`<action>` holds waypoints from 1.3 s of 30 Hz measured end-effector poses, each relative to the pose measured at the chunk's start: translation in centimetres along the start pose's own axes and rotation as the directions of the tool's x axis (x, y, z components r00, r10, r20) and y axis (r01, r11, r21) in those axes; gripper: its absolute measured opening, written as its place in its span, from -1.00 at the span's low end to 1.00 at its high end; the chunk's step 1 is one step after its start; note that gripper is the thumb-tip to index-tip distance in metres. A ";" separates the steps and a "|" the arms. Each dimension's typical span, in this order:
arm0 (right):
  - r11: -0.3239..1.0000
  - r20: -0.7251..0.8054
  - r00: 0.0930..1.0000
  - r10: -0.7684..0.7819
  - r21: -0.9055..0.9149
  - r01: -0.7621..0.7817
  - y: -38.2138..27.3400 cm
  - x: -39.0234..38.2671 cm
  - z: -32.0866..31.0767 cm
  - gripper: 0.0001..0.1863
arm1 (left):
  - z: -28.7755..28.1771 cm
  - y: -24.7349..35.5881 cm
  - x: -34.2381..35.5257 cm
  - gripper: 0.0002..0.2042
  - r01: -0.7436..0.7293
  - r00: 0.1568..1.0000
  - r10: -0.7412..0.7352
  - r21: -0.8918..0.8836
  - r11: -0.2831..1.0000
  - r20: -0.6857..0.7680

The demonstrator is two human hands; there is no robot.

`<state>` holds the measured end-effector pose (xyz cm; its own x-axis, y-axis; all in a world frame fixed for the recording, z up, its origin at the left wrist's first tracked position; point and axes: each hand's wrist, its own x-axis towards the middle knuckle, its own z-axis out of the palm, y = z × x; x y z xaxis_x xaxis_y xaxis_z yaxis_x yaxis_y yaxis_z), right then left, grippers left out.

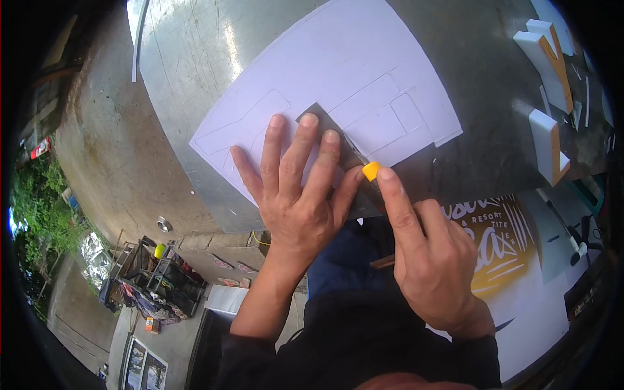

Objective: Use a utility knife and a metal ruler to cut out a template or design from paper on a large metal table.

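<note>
A white sheet [351,58] with thin outlined shapes lies on the grey metal tabletop [214,39]. My left hand [296,182] is spread over the sheet, its fingertips pressing on a narrow dark-grey straightedge [348,155] that lies slantwise across it. In my right hand [432,260] is a utility knife [371,171] with a yellow collar, my index finger stretched along it. Its thin blade rests against the right side of the straightedge, close to the left thumb. The palm hides most of the knife's handle.
White blocks with brown edges [549,140] stand at the right, with thin white offcuts around them. A gold-and-white printed poster [500,266] lies beyond my right hand, near a black-and-white hand tool [575,244]. Cluttered black equipment [159,279] sits on the floor at lower left.
</note>
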<state>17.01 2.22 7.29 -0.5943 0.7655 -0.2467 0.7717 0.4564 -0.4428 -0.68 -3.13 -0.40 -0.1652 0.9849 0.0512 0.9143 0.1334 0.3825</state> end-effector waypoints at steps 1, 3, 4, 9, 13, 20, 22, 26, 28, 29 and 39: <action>1.000 0.001 1.000 -0.001 0.001 0.001 -0.2 0.1 -0.3 -0.25 | 0.0 0.0 0.0 -0.53 -0.001 1.000 0.001 0.003 1.000 0.000; 0.999 0.096 0.995 0.040 -0.011 -0.040 -0.7 0.6 -1.4 -0.36 | -0.1 0.0 -0.1 -0.53 0.001 1.000 -0.001 0.006 1.000 0.001; 0.999 0.098 0.994 0.040 -0.011 -0.039 -1.1 0.7 -1.8 -0.36 | 0.0 0.0 -0.1 -0.53 0.001 1.000 -0.001 0.008 1.000 0.001; 0.989 0.177 0.978 0.111 -0.121 -0.090 -2.6 1.6 -3.3 -0.31 | 0.0 0.0 0.0 -0.52 -0.005 1.000 0.005 0.010 1.000 -0.001; 0.985 0.205 0.973 0.108 -0.155 -0.076 -3.2 2.1 -3.9 -0.28 | -0.2 -0.1 0.0 -0.51 -0.020 1.000 0.020 0.017 1.000 -0.004; 0.974 0.242 0.960 0.143 -0.207 -0.093 -3.6 2.2 -4.2 -0.24 | -0.2 0.0 0.1 -0.51 -0.019 1.000 0.019 0.021 1.000 -0.011; 0.972 0.247 0.958 0.142 -0.218 -0.088 -3.5 2.1 -4.3 -0.23 | -0.2 0.0 0.1 -0.50 -0.020 1.000 0.020 0.006 1.000 -0.009; 0.975 0.257 0.956 0.143 -0.204 -0.091 -3.3 2.0 -4.3 -0.23 | -0.2 0.0 0.1 -0.49 -0.016 1.000 0.016 0.011 1.000 -0.007; 0.976 0.259 0.955 0.145 -0.195 -0.095 -3.2 1.9 -4.3 -0.23 | -0.2 0.1 0.1 -0.49 -0.015 1.000 0.015 0.011 1.000 -0.006; 0.977 0.260 0.955 0.141 -0.193 -0.092 -3.1 1.8 -4.3 -0.23 | -0.2 0.1 0.1 -0.49 -0.015 1.000 0.015 0.012 1.000 -0.006; 0.981 0.258 0.958 0.129 -0.172 -0.086 -2.7 1.1 -4.3 -0.28 | -0.2 0.0 0.1 -0.48 -0.028 1.000 0.028 0.009 1.000 -0.007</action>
<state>15.26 3.78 11.95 -0.5280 0.6747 -0.5157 0.8472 0.4601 -0.2654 -0.80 -3.04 -0.25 -0.1421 0.9875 0.0682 0.9217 0.1069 0.3729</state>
